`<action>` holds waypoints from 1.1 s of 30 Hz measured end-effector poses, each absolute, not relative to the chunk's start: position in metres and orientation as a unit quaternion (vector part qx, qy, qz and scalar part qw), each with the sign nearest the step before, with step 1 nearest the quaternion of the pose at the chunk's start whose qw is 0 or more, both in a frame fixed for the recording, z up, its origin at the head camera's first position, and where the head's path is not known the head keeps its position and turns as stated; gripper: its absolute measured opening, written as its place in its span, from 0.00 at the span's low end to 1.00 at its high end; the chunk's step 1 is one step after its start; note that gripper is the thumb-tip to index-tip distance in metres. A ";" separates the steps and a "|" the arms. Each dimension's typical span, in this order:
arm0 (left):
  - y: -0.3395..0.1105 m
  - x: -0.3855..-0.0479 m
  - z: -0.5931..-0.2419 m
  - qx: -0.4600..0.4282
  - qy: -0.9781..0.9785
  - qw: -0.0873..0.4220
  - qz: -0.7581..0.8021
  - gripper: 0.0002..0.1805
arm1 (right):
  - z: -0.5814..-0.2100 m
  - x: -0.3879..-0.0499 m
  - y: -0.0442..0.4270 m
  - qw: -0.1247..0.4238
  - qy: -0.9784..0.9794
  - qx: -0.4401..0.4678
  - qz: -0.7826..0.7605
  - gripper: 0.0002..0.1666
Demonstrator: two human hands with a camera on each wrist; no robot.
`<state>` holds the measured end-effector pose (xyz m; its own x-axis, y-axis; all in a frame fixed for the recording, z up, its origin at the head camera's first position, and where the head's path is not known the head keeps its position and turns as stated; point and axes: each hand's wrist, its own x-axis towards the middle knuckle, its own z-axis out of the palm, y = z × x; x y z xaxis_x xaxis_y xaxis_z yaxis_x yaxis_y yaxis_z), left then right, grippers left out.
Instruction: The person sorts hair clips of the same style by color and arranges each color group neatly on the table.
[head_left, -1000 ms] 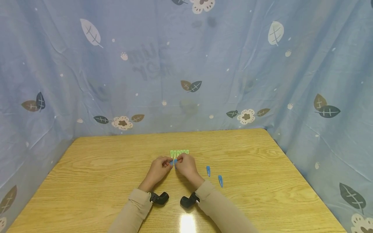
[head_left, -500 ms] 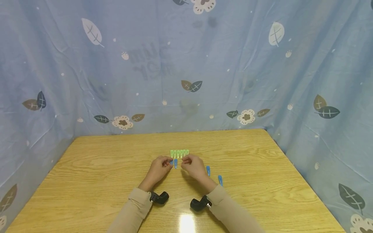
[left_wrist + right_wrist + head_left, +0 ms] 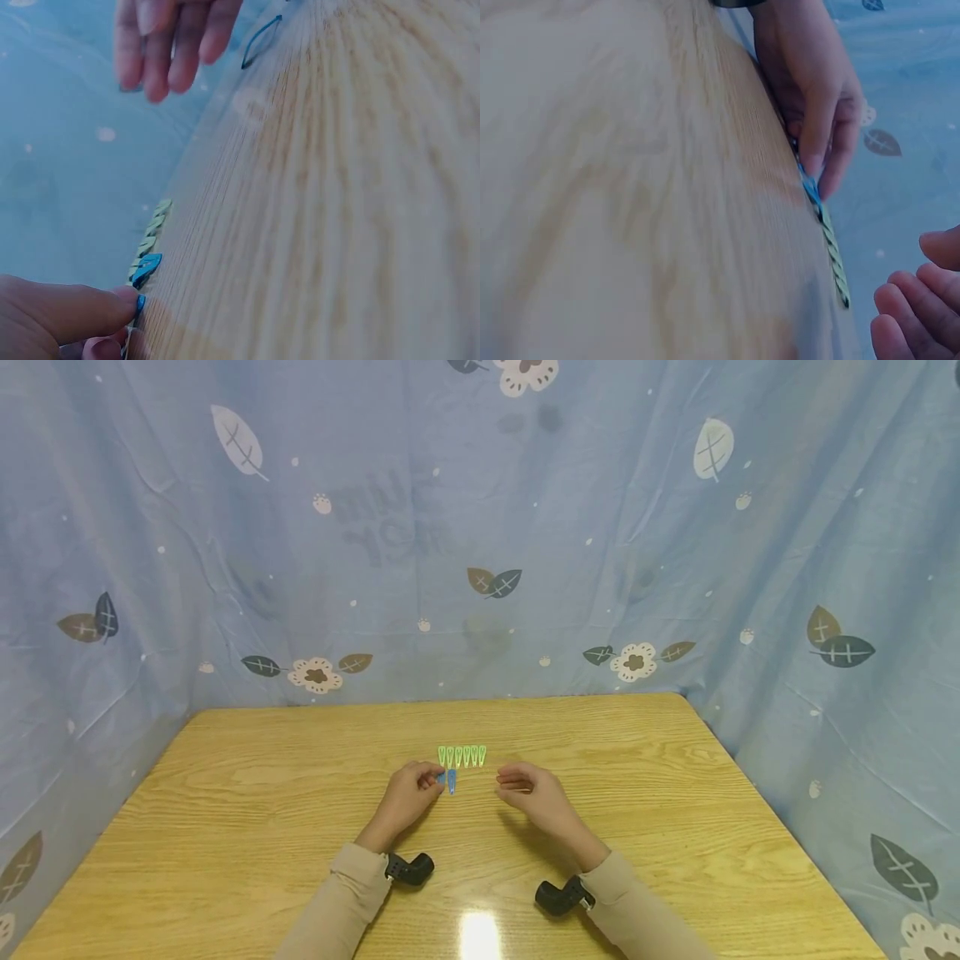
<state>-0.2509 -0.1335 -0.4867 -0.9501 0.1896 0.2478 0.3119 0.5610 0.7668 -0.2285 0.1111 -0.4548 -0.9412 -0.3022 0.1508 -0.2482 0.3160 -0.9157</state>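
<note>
My left hand pinches a blue snap hair clip lying on the table. Most of this clip is hidden under the fingertips. Just to its right lies a second blue hair clip, touched by neither hand. Beyond them runs a row of several light green hair clips, side by side. My right hand hovers over the table to the right, fingers loosely bent with nothing visible between them. The left wrist view shows another blue hair clip below the right hand; in the head view that hand covers the spot.
The wooden table carries the clips. A blue patterned curtain hangs behind it and along both sides. Each wrist wears a black camera mount. A bright light reflection lies near the front edge.
My right hand has let go of the second blue clip and moved right, now covering the two loose blue clips in the head view. The left hand has stayed in place.
</note>
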 end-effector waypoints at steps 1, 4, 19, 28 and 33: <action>-0.134 -0.251 -0.486 -0.143 -0.880 0.068 -0.447 0.11 | -0.455 -0.227 0.115 0.024 0.811 -0.171 -0.559 0.20; -0.133 -0.250 -0.485 -0.143 -0.879 0.068 -0.450 0.12 | -0.454 -0.223 0.126 0.023 0.814 -0.168 -0.556 0.21; -0.133 -0.250 -0.484 -0.134 -0.879 0.056 -0.453 0.13 | -0.457 -0.201 0.173 0.026 0.812 -0.140 -0.565 0.25; -0.132 -0.250 -0.485 -0.138 -0.882 0.057 -0.448 0.12 | -0.465 -0.191 0.191 0.005 0.837 -0.066 -0.544 0.21; -0.133 -0.250 -0.487 -0.140 -0.882 0.062 -0.445 0.12 | -0.470 -0.190 0.192 0.003 0.843 -0.045 -0.536 0.20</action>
